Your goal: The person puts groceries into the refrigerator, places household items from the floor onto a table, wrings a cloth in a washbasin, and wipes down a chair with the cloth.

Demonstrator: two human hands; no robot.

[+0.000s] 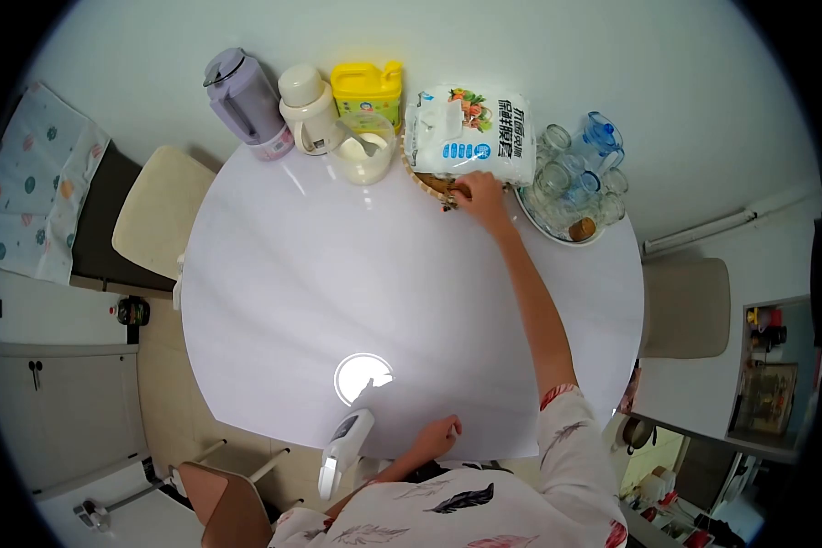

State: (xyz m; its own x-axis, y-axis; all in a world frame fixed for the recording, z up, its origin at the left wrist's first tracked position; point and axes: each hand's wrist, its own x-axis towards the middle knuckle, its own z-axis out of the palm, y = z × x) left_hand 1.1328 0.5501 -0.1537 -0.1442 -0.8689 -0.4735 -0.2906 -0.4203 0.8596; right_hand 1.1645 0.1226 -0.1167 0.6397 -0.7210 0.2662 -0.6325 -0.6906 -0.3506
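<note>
At the far side of the table, my right hand point(481, 199) reaches to the front of a round woven basket point(418, 175). Its fingers are closed at the rim around something small and dark, too small to name. A white printed plastic package point(470, 137) rests on the basket and hides much of its inside. My left hand point(438, 437) lies at the near table edge with its fingers curled in, and nothing shows in them. Left of it is a white device with a dark panel point(345, 449), which my left hand does not touch.
On the white round table point(356, 274), a purple blender point(247, 105), cream thermos point(307, 110), yellow jug point(367, 91) and clear pitcher with white contents point(363, 155) stand at the back. A tray point(557, 236) of glasses is at right. Chairs point(160, 210) flank it.
</note>
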